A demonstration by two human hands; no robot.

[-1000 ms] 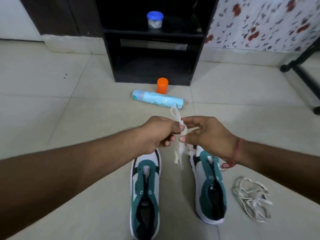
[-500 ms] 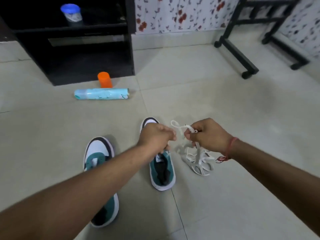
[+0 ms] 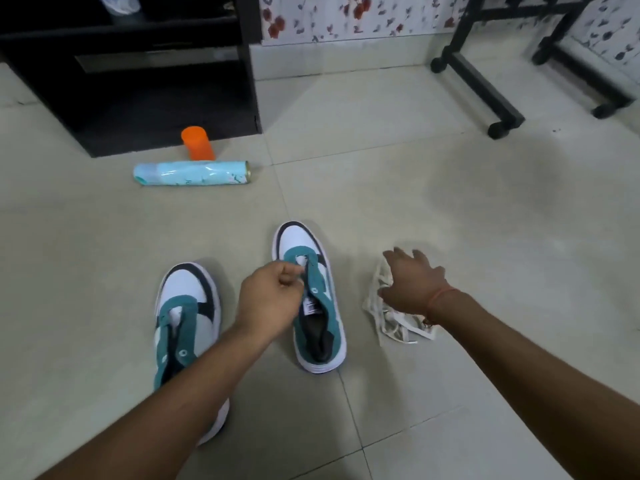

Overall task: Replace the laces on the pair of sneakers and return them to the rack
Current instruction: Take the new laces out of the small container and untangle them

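No text can be read anywhere. The tongue of the right sneaker [image 3: 313, 299] carries a small white label [image 3: 310, 306] with dark marks, too blurred to make out. The pale blue can [image 3: 191, 173] lying on the floor has printed patterns on its side, but no letters or numbers come clear.

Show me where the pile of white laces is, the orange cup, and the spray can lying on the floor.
pile of white laces [image 3: 398, 327]: head view, on the tangled middle.
orange cup [image 3: 196, 143]: head view, on its side wall.
spray can [image 3: 190, 173]: head view, mid-body.
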